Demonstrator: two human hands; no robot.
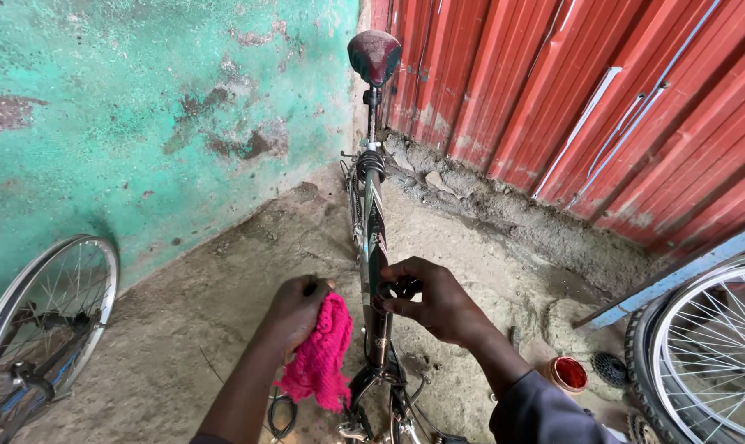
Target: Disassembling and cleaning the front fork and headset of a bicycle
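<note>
Left hand grips pink rag (bunched); right hand on bicycle frame.

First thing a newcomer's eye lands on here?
The bright pink cloth, bunched in the left hand beside the bicycle frame at centre. The right hand pinches a small dark part at the frame. Behind are a peeling green wall and red corrugated sheeting.

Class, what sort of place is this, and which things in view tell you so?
Probably an informal bicycle repair spot: a bicycle frame stands on a rough concrete floor, with loose wheels either side and a red corrugated metal wall.
</note>
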